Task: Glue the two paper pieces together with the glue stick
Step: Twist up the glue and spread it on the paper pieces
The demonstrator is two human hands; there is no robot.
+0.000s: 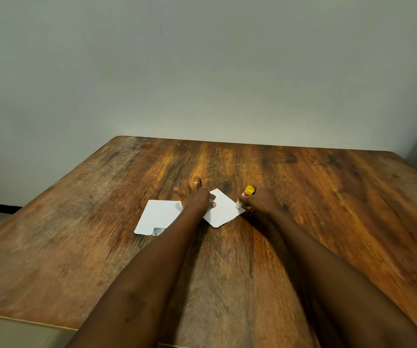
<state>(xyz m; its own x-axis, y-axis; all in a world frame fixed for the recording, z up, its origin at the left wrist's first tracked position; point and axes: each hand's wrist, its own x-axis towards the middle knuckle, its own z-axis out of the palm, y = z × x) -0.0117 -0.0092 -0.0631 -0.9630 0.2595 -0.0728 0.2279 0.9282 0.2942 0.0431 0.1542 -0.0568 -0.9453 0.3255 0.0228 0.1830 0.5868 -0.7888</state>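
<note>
Two white paper pieces lie on the wooden table [227, 259]. The left paper [158, 216] lies flat, with a small folded bit at its near edge. The right paper [223, 209] is turned like a diamond. My left hand [195, 197] presses flat on the right paper's left part, fingers spread, a ring on one finger. My right hand [259, 200] grips the glue stick [245, 195], which has a yellow end pointing up and away. Its white tip touches the right paper's right corner.
A plain pale wall stands behind the table's far edge. The table's left edge runs diagonally at the left, with floor beyond it. Bare wood surrounds the papers on all sides.
</note>
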